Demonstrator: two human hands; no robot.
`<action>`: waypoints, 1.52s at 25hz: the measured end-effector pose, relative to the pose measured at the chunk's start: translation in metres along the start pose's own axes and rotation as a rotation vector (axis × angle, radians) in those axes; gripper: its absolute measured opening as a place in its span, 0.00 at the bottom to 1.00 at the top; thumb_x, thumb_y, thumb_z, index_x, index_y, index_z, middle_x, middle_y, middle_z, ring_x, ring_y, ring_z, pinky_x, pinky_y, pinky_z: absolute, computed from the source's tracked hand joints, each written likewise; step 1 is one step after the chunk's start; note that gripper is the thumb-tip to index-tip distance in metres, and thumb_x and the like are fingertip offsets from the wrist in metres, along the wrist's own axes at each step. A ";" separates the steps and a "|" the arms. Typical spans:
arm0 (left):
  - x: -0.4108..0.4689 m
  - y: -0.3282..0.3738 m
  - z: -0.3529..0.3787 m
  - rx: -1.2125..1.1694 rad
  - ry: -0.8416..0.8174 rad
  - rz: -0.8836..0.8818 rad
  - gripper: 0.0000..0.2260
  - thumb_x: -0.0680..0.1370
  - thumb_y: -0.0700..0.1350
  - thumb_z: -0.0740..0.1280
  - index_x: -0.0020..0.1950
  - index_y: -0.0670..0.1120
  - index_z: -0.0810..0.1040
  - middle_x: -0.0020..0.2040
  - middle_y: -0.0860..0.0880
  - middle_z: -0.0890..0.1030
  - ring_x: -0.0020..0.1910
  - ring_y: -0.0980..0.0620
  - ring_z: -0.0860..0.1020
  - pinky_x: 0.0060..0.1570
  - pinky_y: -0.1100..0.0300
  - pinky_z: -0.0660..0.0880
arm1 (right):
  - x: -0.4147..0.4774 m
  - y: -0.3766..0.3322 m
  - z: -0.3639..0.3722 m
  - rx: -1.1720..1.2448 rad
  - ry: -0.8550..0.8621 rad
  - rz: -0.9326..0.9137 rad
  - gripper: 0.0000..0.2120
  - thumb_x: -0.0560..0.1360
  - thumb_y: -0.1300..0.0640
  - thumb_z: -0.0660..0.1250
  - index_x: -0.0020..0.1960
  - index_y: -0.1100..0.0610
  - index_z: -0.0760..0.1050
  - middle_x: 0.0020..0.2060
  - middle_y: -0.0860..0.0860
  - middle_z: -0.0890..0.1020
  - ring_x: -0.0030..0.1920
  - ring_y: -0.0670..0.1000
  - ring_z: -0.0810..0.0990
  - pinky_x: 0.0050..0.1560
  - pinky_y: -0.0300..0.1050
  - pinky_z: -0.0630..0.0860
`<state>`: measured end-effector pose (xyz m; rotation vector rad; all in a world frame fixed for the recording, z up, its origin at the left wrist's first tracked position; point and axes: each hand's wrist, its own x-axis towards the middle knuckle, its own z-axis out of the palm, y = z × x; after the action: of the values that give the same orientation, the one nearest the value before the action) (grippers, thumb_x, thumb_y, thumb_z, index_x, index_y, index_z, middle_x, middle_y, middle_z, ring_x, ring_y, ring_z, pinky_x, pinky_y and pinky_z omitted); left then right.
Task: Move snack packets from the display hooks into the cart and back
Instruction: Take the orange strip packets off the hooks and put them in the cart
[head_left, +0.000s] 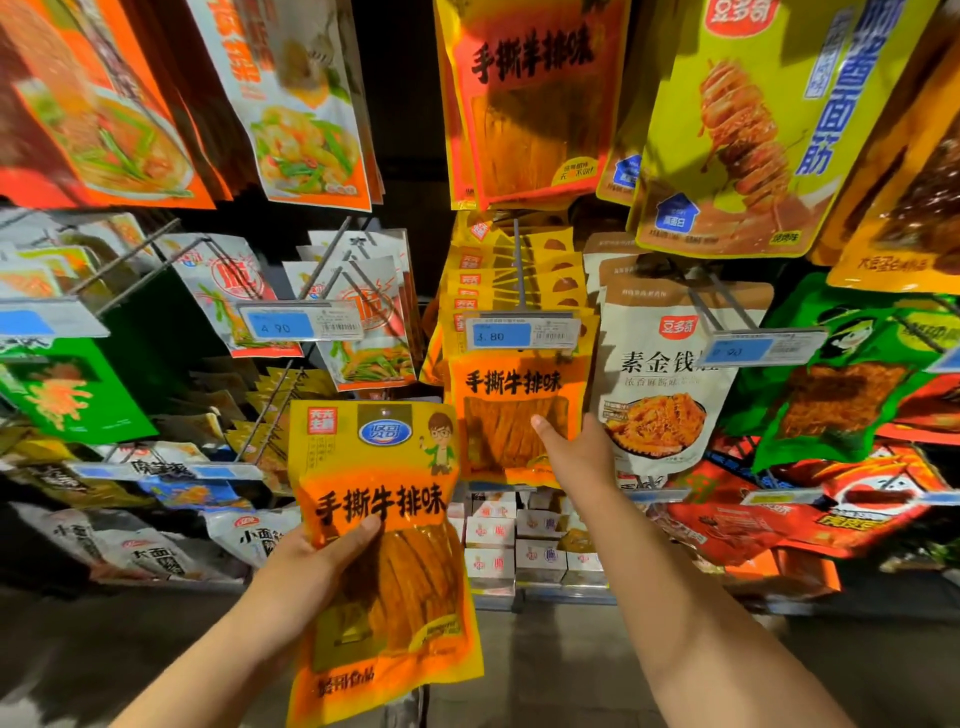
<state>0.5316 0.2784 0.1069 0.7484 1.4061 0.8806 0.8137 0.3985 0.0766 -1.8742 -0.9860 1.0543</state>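
My left hand (311, 564) grips a yellow and orange snack packet (384, 561) by its left edge, thumb across the front, and holds it upright in front of the display. My right hand (576, 452) reaches up to the row of matching orange packets (514, 415) hanging on a hook (518, 265). Its thumb lies on the front packet and its fingers are hidden behind that packet's right edge. A price tag reading 3.80 (522, 332) sits at the tip of that hook. The cart is out of view.
Hooks full of other snack packets fill the wall: white ones (660, 384) to the right, green ones (852, 374) further right, white and orange ones (358, 312) to the left. Small white boxes (519, 540) stand on a low shelf. Grey floor lies below.
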 end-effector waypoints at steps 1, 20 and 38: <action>0.000 0.003 0.005 -0.009 -0.028 0.002 0.15 0.75 0.51 0.73 0.59 0.47 0.86 0.57 0.45 0.87 0.56 0.44 0.86 0.63 0.41 0.77 | -0.012 0.000 0.000 0.005 0.080 -0.015 0.28 0.77 0.47 0.72 0.70 0.59 0.69 0.65 0.56 0.77 0.66 0.60 0.76 0.59 0.51 0.74; 0.023 0.028 0.097 -0.183 -0.275 0.117 0.10 0.80 0.50 0.69 0.59 0.49 0.83 0.58 0.39 0.86 0.56 0.36 0.85 0.51 0.39 0.83 | -0.116 0.020 -0.058 0.478 -0.232 -0.200 0.25 0.68 0.38 0.77 0.62 0.40 0.74 0.56 0.49 0.86 0.56 0.52 0.86 0.56 0.60 0.82; 0.041 0.036 0.090 -0.185 -0.256 0.132 0.12 0.82 0.50 0.67 0.62 0.46 0.81 0.57 0.40 0.86 0.55 0.39 0.86 0.47 0.45 0.84 | -0.091 0.010 -0.038 0.476 -0.263 -0.293 0.19 0.75 0.46 0.74 0.63 0.40 0.73 0.57 0.49 0.86 0.59 0.50 0.84 0.54 0.50 0.83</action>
<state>0.6171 0.3376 0.1217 0.7879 1.0442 0.9660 0.8181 0.3055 0.1102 -1.1903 -1.0116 1.2438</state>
